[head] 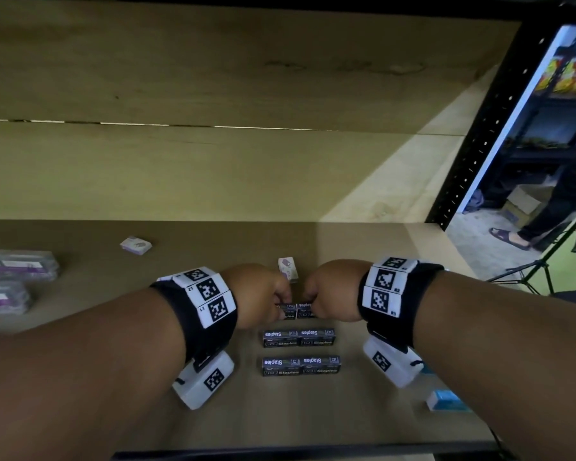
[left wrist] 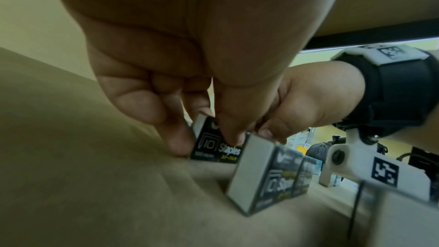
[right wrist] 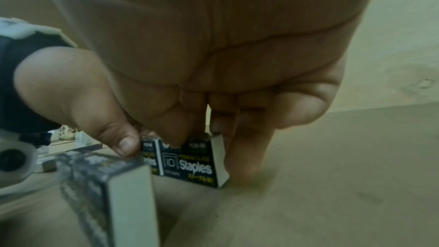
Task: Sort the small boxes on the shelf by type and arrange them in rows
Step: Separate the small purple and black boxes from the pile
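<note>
Head view looks down; wrist views close, low; all share staple boxes [head: 296, 311].

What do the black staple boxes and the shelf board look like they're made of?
Staple boxes: printed cardboard by the look, with sharp folded edges, plain grey end flaps and slightly glossy black faces. Shelf board: matte brown, looks like fibreboard or wood; no clear grain visible, so uncertain.

Three staple-box pairs [head: 298, 337] in rows on shelf [head: 363, 247]
</note>
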